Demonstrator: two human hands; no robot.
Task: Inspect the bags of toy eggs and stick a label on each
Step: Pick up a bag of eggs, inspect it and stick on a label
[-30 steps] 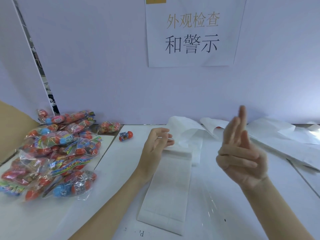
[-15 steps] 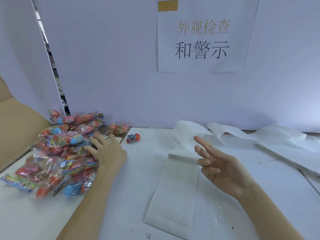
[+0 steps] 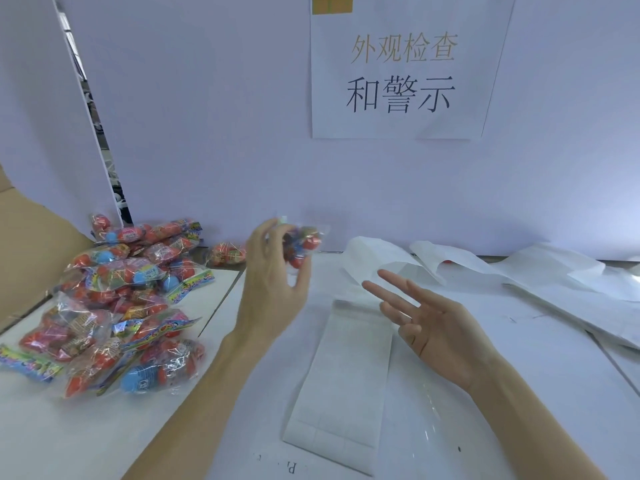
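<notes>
A bag of toy eggs (image 3: 304, 242) is now in the air, above the back part of the tabletop (image 3: 221, 341), close to the white wall. The left hand (image 3: 273, 282) holds it at the fingertips, with the fingers curled around the clear plastic; the picture is blurred there, so the exact grip is not clear. Half a second ago this hand was down on the pile of bags (image 3: 117, 306) at the left side, and nothing was lifted. So one bag has just been taken from the pile and brought up toward the middle.

The right hand (image 3: 426, 323) holds nothing. Its fingers are straight and spread, the palm is turned up, and it hangs above the label sheet (image 3: 343, 375). One second ago it was raised higher, with the fingers pointing up; now it is lower and reaches toward the bag.

In my judgement, the inspection of this bag begins now: the bag is in front of the eyes, and the free hand is ready to receive or turn it. No label is on it as far as I can see. The label sheet lies flat just below both hands, so the sticking step can follow soon. Many bags are left in the pile, so the task is probably far from finished. A single bag (image 3: 227, 252) lies apart behind the pile.
</notes>
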